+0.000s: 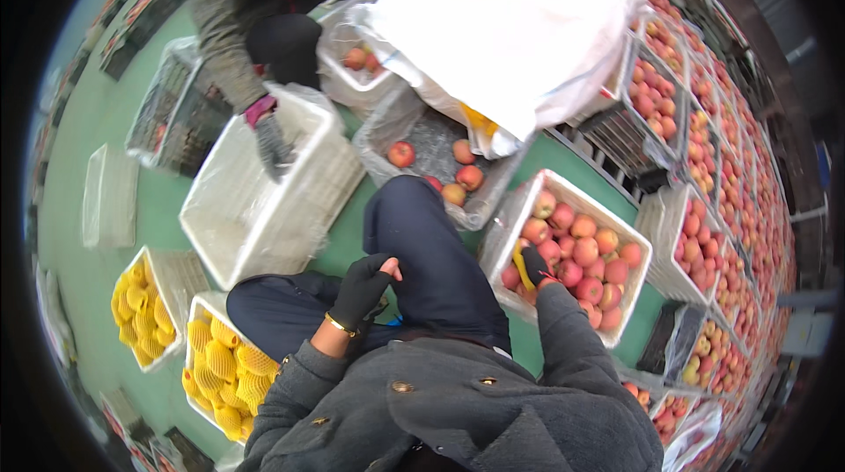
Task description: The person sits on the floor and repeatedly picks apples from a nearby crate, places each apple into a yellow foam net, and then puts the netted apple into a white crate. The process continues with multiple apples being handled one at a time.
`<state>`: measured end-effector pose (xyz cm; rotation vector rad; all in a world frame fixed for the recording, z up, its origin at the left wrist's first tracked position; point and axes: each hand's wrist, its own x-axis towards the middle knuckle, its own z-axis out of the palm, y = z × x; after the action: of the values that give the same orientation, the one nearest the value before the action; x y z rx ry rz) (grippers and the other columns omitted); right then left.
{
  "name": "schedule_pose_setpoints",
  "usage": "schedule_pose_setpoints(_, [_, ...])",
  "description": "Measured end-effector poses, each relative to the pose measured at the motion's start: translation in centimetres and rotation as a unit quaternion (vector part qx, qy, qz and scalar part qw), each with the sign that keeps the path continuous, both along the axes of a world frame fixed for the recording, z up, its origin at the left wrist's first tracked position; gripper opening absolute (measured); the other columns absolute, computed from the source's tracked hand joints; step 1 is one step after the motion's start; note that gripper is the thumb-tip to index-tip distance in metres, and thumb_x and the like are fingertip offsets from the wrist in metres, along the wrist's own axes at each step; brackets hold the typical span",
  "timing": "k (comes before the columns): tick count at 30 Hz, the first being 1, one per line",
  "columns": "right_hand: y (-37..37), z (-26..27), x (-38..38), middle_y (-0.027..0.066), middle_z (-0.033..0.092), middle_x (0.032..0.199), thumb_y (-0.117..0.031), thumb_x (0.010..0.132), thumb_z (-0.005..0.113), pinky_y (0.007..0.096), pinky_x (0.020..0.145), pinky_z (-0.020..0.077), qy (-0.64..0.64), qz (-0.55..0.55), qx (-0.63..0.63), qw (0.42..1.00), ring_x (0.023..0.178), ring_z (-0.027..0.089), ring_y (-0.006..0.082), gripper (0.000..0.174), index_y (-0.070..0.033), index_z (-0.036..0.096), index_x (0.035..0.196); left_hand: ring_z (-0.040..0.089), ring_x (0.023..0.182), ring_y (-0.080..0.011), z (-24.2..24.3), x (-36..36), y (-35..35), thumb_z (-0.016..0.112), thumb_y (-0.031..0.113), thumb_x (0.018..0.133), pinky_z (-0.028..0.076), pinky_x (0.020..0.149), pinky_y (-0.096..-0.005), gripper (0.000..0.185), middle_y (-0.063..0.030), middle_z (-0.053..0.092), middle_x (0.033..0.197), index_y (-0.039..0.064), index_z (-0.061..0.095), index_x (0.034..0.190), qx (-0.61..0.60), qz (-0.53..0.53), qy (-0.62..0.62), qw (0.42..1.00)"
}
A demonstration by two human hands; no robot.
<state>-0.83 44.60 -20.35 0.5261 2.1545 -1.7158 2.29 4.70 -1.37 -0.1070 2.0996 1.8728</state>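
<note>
My right hand (537,266), in a dark fingerless glove, reaches into a white plastic crate (637,287) of red apples (585,251) on the right. A flattened yellow foam fruit net (521,263) is held in it, close against the apples; its fingertips are mostly hidden. Over my lap, my left hand (362,288) is bent inward in a black fingerless glove, the thumb showing. Whatever its palm may contain is out of sight. Beside my left knee stands a crate (198,366) filled with apples in yellow foam nets (221,360).
Ahead, a plastic-lined crate (389,119) contains several loose apples. A co-worker's gloved hand (272,145) reaches into a white lined crate (218,221). A large white sack (502,30) lies across the crates at the top. Rows of apple crates (686,241) line the right.
</note>
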Motion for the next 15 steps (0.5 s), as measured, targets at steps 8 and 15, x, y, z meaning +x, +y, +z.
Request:
schedule_pose_setpoints(8, [0.7, 4.8, -0.8, 0.0091, 0.061, 0.106, -0.024, 0.086, 0.059, 0.0397, 0.088, 0.0489, 0.039, -0.079, -0.051, 0.995, 0.101, 0.059, 0.0224, 0.035, -0.005, 0.052, 0.115, 0.062, 0.088, -0.0265, 0.2, -0.2, -7.7, 0.06, 0.016, 0.092, 0.048, 0.079, -0.0341, 0.013, -0.0112, 0.064, 0.093, 0.004, 0.064, 0.093, -0.236, 0.188, 0.23, 0.925])
schedule_pose_setpoints(15, [-16.1, 20.4, -2.2, 0.0095, 0.054, 0.12, -0.02, 0.087, 0.053, 0.034, 0.094, 0.0446, 0.11, 0.082, -0.194, 0.971, 0.11, 0.054, 0.0224, 0.052, -0.002, 0.042, 0.135, 0.06, 0.093, -0.017, 4.3, -4.1, 1.1, 0.06, 0.012, 0.093, 0.048, 0.083, -0.0306, 0.026, -0.0063, 0.063, 0.102, 0.005, 0.059, 0.118, -0.082, 0.094, 0.231, 0.965])
